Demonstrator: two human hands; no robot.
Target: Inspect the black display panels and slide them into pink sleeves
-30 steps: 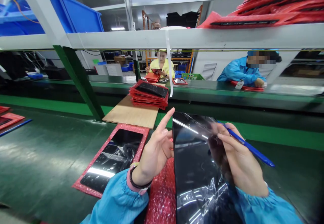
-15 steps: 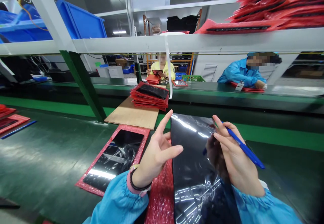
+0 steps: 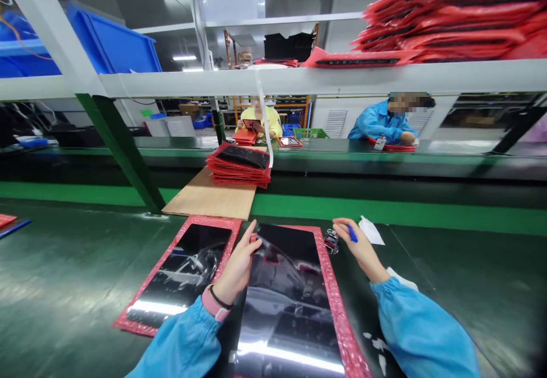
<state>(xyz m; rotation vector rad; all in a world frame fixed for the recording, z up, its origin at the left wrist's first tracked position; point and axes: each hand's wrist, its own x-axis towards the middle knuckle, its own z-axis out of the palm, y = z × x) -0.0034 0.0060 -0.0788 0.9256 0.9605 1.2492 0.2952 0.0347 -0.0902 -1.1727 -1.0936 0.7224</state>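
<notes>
Dark green covers the big workbench (image 3: 51,275), and pretty much everything here sits on it. Toward the far side there's a flat tan plywood board (image 3: 209,198) with a messy stack of red-wrapped black pieces (image 3: 235,173) on top.

Closer in, right in front of the person, a glossy black rectangular panel (image 3: 294,292) lies flat on a sheet of red bubble wrap (image 3: 348,332), which shows along its right side and top. Just beside it, on the left, a second shiny black panel (image 3: 188,269) lies on its own red bubble-wrap sheet (image 3: 213,221).

The left hand (image 3: 237,269) is at the near panel's upper left edge, index finger stretched forward and thumb close by; can't tell if it's gripping or just touching. The right hand (image 3: 361,250) is off to the right of the panel, fingertips drawn together around a slim blue pen-like tool (image 3: 352,234), near a small shiny metal piece (image 3: 331,241) on the bench.

My read: the step in hand is edge work with the panel laid flat, most of it at that left side. Any move from here calls for a light touch on the glossy face and keeping the blue tip off it.
</notes>
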